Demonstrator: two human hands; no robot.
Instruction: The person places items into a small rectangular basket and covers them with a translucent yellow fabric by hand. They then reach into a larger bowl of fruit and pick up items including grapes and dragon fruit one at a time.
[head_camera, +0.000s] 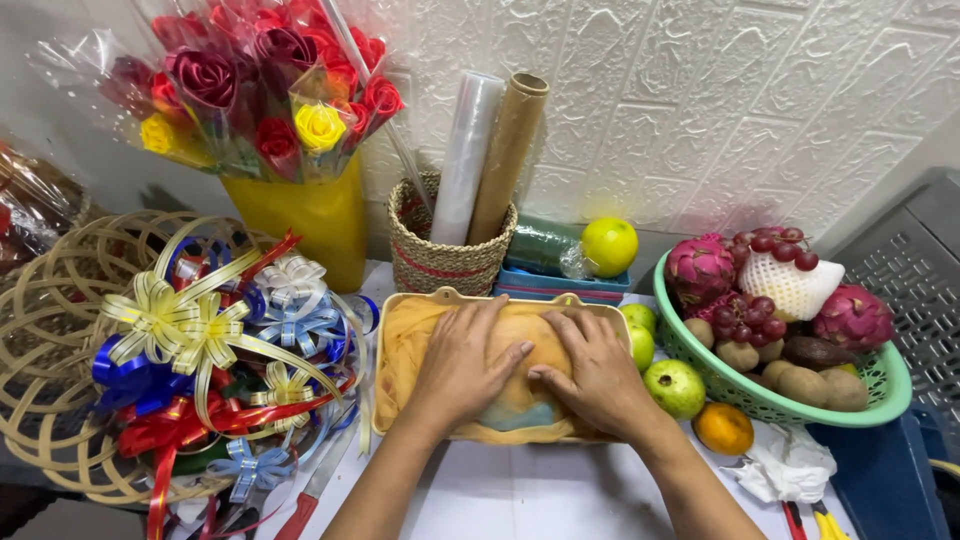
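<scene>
The orange cloth (420, 340) lines the tray (447, 297) at the table's middle, just in front of you. Your left hand (462, 366) and right hand (597, 375) both lie flat on it, palms down, fingers loosely spread, fingertips nearly meeting. Green apples (673, 387) sit just right of the tray, a fruit basket (880, 385) beyond. Ribbon bows (215, 340) lie to the left.

Clear cellophane sleeves (200, 80) wrap the roses at the back left; a white foam net (790, 285) wraps fruit in the green basket (800, 410)
</scene>
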